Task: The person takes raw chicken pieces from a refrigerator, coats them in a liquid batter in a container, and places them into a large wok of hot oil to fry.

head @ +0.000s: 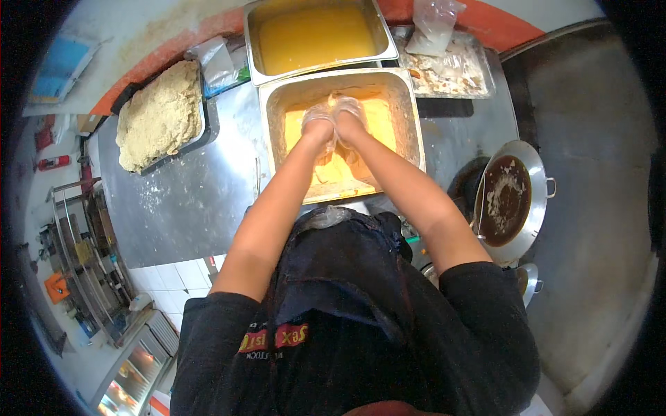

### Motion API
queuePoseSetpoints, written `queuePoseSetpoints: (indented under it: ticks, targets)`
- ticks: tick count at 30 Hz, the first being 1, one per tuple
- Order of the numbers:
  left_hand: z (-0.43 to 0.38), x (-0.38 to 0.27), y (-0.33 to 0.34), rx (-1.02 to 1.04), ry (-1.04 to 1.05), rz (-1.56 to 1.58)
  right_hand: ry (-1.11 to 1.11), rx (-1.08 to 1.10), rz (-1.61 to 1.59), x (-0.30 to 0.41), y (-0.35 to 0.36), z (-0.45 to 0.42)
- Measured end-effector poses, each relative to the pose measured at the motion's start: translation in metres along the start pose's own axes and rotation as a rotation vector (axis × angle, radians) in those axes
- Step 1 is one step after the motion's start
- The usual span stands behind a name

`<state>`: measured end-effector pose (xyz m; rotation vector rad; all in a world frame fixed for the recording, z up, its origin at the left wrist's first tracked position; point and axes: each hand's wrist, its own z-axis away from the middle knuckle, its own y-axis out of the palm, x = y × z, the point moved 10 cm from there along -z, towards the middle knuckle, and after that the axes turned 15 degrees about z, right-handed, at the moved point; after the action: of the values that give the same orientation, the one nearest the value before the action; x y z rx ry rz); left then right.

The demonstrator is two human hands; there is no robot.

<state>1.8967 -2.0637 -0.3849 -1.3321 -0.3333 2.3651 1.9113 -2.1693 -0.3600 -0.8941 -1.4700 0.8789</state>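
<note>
Both my hands are inside a deep rectangular steel pan [420, 130] of pale orange, flour-like powder [382, 127]. Clear plastic gloves cover them. My left hand [318, 118] and my right hand [348, 110] are side by side, nearly touching, near the pan's middle. Their fingers point to the far side and are partly hidden in the powder, so I cannot make out whether they hold anything. Loose mounds of powder [333, 170] lie nearer to me, below the wrists. Just beyond stands a second steel pan [251, 54] with a yellow liquid [317, 34].
A tray heaped with pale crumbly coating or dough [158, 117] stands left on the steel table [171, 213]. At the back right, a plastic bag [434, 26] rests on a floury tray [486, 78]. A wide metal wok [538, 208] of dark oil [504, 200] is at my right.
</note>
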Motion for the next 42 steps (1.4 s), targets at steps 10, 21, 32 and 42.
queuePoseSetpoints:
  ticks: [10,21,32,42]
  targets:
    - [0.061,0.014,0.026,0.283,0.041,-0.394,-0.202,0.611,0.211,-0.046,-0.009,0.053]
    - [0.073,0.005,-0.003,0.101,-0.136,0.586,0.373,0.573,-0.860,-0.027,-0.091,0.044]
    - [0.065,0.007,0.049,0.099,-0.329,1.285,-0.030,0.516,0.128,0.017,-0.025,0.043]
    - [0.086,-0.018,-0.016,0.062,-0.197,0.721,-0.212,0.709,0.373,-0.013,-0.069,0.040]
